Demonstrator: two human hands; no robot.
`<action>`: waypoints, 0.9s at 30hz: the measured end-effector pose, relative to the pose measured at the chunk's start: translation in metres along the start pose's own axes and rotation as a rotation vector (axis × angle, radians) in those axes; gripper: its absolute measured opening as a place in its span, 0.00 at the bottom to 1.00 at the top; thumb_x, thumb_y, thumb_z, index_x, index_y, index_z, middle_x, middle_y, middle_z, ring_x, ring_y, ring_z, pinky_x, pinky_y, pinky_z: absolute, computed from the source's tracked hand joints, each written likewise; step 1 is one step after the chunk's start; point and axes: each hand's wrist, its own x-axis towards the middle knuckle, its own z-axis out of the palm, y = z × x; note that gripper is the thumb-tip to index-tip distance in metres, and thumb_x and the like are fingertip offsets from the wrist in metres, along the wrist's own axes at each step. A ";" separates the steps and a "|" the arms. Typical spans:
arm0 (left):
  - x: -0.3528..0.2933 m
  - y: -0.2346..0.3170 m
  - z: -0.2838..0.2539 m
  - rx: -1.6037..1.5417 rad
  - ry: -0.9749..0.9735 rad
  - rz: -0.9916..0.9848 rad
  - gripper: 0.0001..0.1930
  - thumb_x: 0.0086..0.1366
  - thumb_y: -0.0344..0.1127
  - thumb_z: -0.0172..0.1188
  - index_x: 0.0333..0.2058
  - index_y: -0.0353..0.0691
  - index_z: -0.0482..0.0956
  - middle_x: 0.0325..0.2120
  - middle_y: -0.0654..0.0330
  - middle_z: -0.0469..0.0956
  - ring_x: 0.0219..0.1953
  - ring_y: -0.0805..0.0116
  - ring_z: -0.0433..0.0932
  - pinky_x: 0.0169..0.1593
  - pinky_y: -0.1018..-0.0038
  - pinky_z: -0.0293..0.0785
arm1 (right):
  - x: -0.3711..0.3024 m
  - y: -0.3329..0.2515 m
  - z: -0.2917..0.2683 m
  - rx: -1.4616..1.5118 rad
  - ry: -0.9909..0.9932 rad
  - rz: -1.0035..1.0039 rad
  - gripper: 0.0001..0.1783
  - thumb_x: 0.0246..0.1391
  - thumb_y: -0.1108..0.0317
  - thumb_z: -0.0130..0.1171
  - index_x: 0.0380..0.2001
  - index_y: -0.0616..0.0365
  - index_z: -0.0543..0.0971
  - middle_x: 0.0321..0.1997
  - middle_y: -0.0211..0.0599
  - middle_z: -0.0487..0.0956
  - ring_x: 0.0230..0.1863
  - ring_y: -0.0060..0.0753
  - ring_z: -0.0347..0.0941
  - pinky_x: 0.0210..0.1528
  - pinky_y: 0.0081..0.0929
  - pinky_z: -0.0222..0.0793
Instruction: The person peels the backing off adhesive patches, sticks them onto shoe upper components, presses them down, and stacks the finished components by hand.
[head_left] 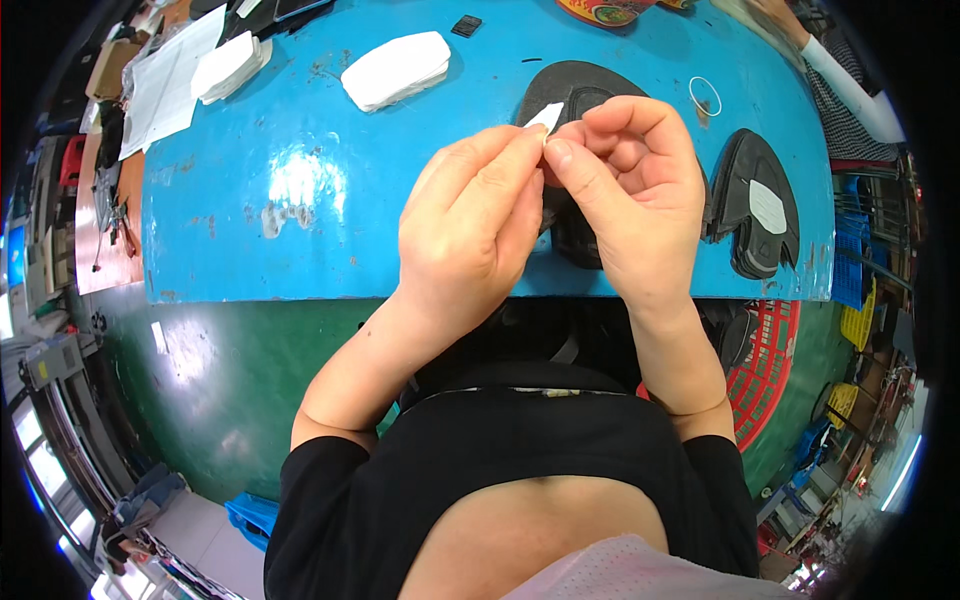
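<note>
Left hand (470, 215) in tight, thumb and forefinger pinched on a small white piece (547, 115), right above the black stack (575, 85) on the blue table (350, 220)! The right hand (645, 190) was just beside it, fingers curled at the piece's lower end; whether they gripped it, I couldn't tell. Over to the right, a second black stack (742, 185) wore a white patch (767, 206). Far left lay a paper sheet (175, 85), its marks too small to read; a red container (605, 10), colourfully printed, stood at the far side.
</note>
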 end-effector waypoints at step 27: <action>-0.003 -0.006 -0.002 -0.398 0.038 -0.495 0.04 0.52 0.23 0.60 0.29 0.33 0.80 0.26 0.56 0.80 0.25 0.74 0.77 0.30 0.80 0.74 | 0.000 0.010 0.005 -0.211 -0.072 -0.125 0.11 0.49 0.82 0.54 0.32 0.61 0.64 0.30 0.34 0.75 0.31 0.17 0.73 0.32 0.16 0.71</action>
